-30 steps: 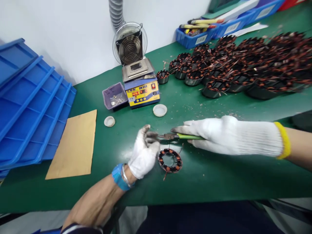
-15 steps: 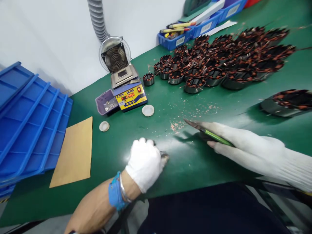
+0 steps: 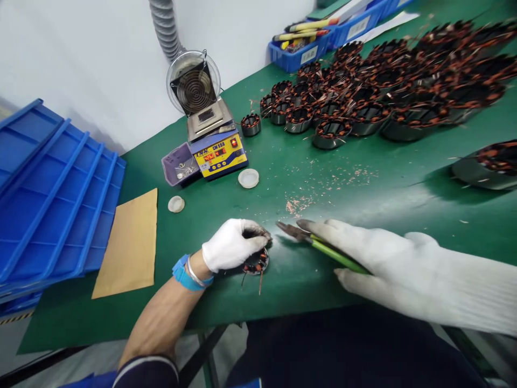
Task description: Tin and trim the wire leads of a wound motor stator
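Note:
My left hand (image 3: pixel 232 245), in a white glove with a blue band at the wrist, is closed over a small wound motor stator (image 3: pixel 256 262). Copper wire ends stick out from the stator toward the table's front edge, and the fingers hide its upper side. From the right, my gloved right hand (image 3: pixel 363 258) grips green-handled cutting pliers (image 3: pixel 335 257). The pliers' dark tip points left, a short way from my left fingertips and apart from the stator. Copper clippings (image 3: pixel 297 205) lie on the green table beyond the tip.
Many wound stators (image 3: pixel 363 102) crowd the back right; another stator (image 3: pixel 490 166) stands alone at right. A yellow soldering pot (image 3: pixel 220 153), purple tray (image 3: pixel 181 164) and two white lids (image 3: pixel 248 178) sit behind my left hand. Blue bins (image 3: pixel 56 199) and brown cardboard (image 3: pixel 129 242) are at left.
My left hand has turned, so the stator under it now shows with its wires. The right hand has brought the pliers left and nearer to it. The view has shifted slightly.

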Tool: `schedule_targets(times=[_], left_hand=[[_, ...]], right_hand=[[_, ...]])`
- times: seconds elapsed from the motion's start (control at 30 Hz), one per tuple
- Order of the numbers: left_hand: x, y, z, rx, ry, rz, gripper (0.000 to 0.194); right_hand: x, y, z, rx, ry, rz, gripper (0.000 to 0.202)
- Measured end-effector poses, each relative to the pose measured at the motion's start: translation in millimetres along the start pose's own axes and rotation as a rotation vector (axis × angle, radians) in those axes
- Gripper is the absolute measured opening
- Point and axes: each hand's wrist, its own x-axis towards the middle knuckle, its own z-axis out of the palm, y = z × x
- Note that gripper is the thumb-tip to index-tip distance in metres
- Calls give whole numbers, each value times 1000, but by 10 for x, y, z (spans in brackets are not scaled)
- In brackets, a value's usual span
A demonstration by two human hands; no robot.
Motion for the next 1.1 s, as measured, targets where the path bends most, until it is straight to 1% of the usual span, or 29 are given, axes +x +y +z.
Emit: schedule_targets(times=[0.1,0.2,0.33,0.47,0.63,0.77,0.87,0.97,1.1], left_hand=[[51,-66,-15,-103,-21,-1,28],[68,-123,-26,-153,-16,35,31],[74,-172,-8,-170,-1,73,28],[71,-167,12,-197,-9,82,26],[74,-174,17,-206,-10,85,27],[80,-217,7,-201,-32,87,28],[80,-234,6,-190,-30,80,27],[84,-234,12,-203,-24,75,26],[105,-215,19,-151,-55,54,26]], right_hand=[[21,-109,43,-58,53,-79,87],[21,-141,75,-104,91,-104,85],[20,-116,113,-106,88,-92,87],[48,-89,127,-93,79,-120,87],[127,-69,60,-88,96,-165,79],[225,-56,-36,-72,70,-205,70],[317,-63,-80,-99,26,-176,59],[380,-68,-79,-157,-12,-153,49],[354,-55,-10,-164,1,-146,47]])
